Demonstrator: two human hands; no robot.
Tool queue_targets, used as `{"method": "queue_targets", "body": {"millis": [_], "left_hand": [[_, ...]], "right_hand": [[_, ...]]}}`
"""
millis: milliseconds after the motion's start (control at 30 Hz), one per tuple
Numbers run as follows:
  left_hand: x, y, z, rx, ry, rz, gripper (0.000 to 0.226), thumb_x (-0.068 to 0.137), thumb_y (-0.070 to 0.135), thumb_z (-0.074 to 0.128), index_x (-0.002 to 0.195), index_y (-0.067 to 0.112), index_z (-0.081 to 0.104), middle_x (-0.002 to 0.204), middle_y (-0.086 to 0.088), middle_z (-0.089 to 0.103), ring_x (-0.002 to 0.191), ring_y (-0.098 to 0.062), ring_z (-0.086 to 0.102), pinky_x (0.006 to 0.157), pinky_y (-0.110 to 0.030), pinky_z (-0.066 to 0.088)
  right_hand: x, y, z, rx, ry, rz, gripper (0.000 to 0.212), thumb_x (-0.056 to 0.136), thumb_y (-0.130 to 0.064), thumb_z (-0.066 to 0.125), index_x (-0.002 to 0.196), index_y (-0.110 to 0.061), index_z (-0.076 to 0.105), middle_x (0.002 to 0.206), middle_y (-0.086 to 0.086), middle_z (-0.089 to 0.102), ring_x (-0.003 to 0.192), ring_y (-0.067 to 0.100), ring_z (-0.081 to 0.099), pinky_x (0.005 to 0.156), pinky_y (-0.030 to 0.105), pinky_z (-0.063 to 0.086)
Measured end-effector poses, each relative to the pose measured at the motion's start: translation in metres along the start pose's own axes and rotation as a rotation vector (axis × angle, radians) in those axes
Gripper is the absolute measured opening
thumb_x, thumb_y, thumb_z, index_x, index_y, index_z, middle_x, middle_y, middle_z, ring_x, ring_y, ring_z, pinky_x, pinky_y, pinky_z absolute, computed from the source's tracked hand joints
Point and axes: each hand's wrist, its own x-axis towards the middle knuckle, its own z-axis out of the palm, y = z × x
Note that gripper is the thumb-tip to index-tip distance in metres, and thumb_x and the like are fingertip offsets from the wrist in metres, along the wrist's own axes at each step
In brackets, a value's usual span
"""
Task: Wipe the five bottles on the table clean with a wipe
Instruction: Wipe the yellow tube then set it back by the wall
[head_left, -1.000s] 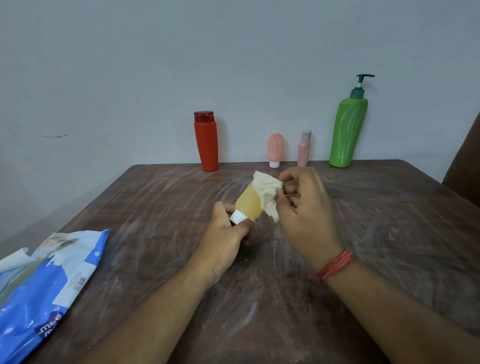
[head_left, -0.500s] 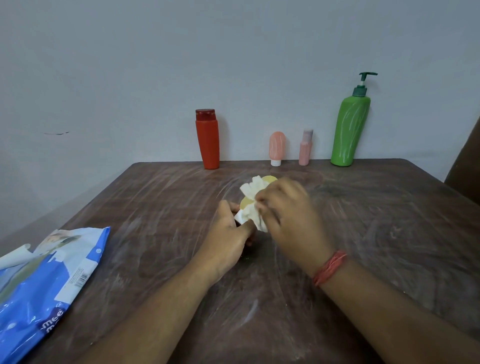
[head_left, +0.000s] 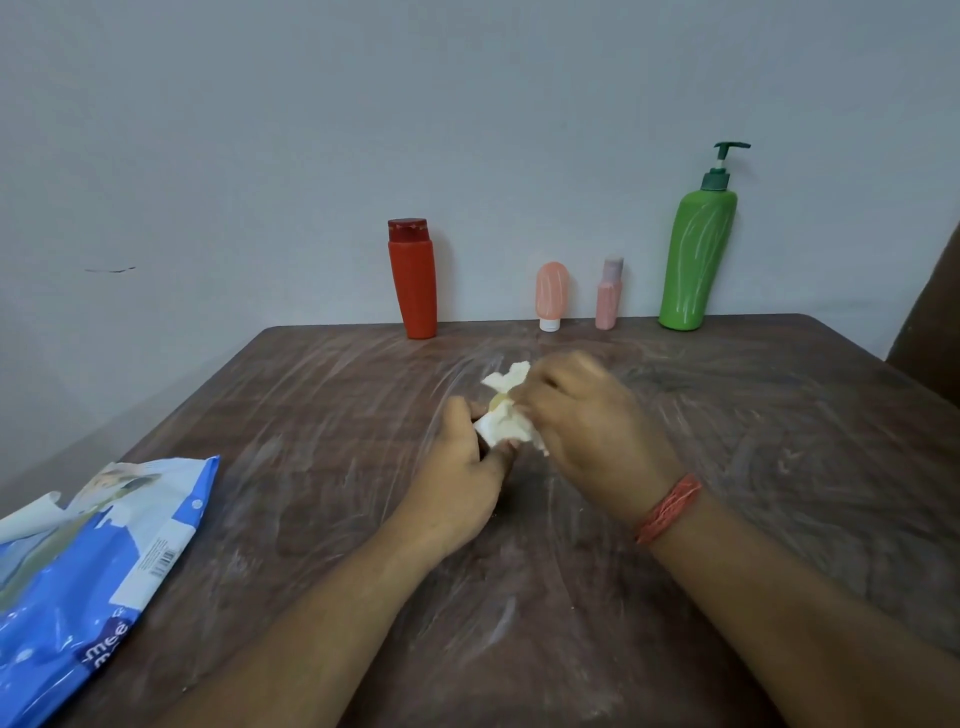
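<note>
Wipe (head_left: 506, 410) now covers more of the yellow bottle (head_left: 497, 401); left hand (head_left: 467, 467) grips its cap end; right hand (head_left: 587, 426) clutches the wipe.

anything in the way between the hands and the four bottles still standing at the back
Nothing visible. Bare table lies between the right hand and the red bottle, peach tube, pink bottle and green pump bottle.
</note>
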Motion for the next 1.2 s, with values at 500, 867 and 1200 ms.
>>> {"method": "queue_targets", "body": {"millis": [500,867,1200], "left_hand": [[0.0,-0.001,0.002,-0.636,-0.038,-0.142,0.015,0.098,0.006,0.057,0.11,0.009,0.048,0.086,-0.005,0.069,0.073,-0.011,0.062,0.067,-0.029,0.05],[0.0,0.003,-0.001,-0.777,-0.144,-0.176,0.018,0.096,0.003,0.058,0.108,0.008,0.046,0.099,-0.017,0.07,0.075,-0.016,0.061,0.061,-0.028,0.047],[-0.001,0.0,0.0,-0.867,-0.13,-0.145,0.026,0.086,0.007,0.065,0.108,0.005,0.05,0.107,-0.022,0.07,0.079,-0.016,0.063,0.063,-0.026,0.052]], "right_hand": [[-0.008,-0.009,0.007,0.091,-0.005,-0.045,0.011,0.086,-0.003,0.065,0.094,-0.006,0.071,0.097,0.005,0.063,0.087,0.025,0.056,0.071,0.036,0.049],[0.001,0.006,-0.001,0.041,0.113,0.142,0.017,0.082,0.004,0.071,0.095,-0.007,0.071,0.098,0.006,0.065,0.091,0.027,0.059,0.078,0.036,0.049],[0.002,0.013,-0.005,0.046,0.148,0.182,0.013,0.083,0.004,0.069,0.093,-0.004,0.071,0.095,0.008,0.064,0.089,0.027,0.059,0.075,0.041,0.052]]}}
